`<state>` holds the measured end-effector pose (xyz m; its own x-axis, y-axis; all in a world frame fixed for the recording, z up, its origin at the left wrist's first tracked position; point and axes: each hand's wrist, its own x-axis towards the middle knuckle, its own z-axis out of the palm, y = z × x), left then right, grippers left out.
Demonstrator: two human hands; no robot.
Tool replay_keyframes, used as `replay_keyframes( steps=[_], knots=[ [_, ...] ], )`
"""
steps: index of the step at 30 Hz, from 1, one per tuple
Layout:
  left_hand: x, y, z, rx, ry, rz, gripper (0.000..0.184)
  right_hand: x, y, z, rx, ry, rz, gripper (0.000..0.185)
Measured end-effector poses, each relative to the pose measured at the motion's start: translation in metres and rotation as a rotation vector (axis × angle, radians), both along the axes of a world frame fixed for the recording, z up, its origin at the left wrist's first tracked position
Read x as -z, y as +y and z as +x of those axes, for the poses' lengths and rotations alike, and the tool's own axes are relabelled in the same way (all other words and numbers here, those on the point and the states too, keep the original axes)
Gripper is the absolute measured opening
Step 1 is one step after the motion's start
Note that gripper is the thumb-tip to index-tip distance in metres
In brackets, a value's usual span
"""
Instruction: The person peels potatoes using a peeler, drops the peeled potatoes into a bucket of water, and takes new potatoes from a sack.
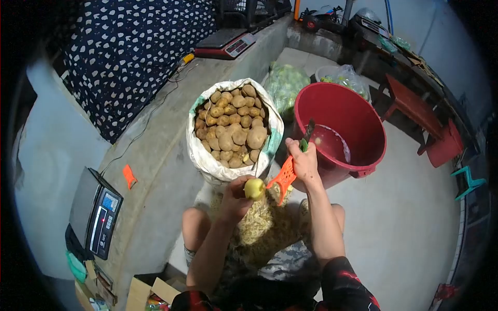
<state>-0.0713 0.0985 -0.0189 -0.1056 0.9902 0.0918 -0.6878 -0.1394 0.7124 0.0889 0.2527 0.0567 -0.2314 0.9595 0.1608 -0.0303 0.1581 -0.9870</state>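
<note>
A peeled yellow potato (254, 189) is held in my left hand (236, 199), above a heap of peelings (259, 225) on the floor between my legs. My right hand (305, 163) is wrapped round an orange peeler (284, 179) and a knife with a green handle (304, 145), its dark blade pointing up. The peeler's end is just right of the potato. Beyond my left hand stands an open white sack (199, 155) full of unpeeled potatoes (231, 122). Right of the sack is a large red tub (340, 109) with liquid and a small pale piece inside.
A bag of green produce (288, 85) lies behind the tub. Scales rest on the concrete ledge, one red (228, 45) and one black (106, 217), with an orange peeler (129, 176) nearby. A red stool (412, 109) is at right, a cardboard box (137, 295) at lower left.
</note>
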Motion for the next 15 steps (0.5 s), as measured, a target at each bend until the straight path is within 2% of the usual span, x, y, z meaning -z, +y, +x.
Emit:
replay_keyframes(
  steps=[2,3,4,6,7,10,15],
  knots=[
    [-0.006,0.003,-0.003,-0.039,0.166,-0.081,0.061,-0.001,0.001,0.000,-0.073,-0.004,-0.035,0.045],
    [-0.008,0.005,-0.001,-0.033,-0.016,0.007,0.057,0.010,0.009,0.004,-0.048,-0.137,0.044,0.040],
    [-0.006,0.006,-0.003,-0.032,-0.014,0.012,0.057,0.011,0.008,0.007,-0.046,-0.135,0.048,0.040],
    [0.001,0.007,-0.010,-0.264,0.080,-0.019,0.054,0.014,0.002,0.011,0.061,-0.639,0.434,0.024],
    [-0.008,0.004,-0.013,-0.295,0.083,-0.086,0.053,0.017,-0.004,0.009,-0.005,-0.802,0.432,0.016],
    [-0.016,0.004,-0.019,-0.329,0.077,-0.033,0.053,0.020,-0.047,-0.009,-0.203,-0.893,0.581,0.016],
    [-0.020,0.002,-0.015,-0.376,0.098,-0.016,0.054,0.011,-0.072,-0.026,-0.236,-0.890,0.692,0.020]
  ],
)
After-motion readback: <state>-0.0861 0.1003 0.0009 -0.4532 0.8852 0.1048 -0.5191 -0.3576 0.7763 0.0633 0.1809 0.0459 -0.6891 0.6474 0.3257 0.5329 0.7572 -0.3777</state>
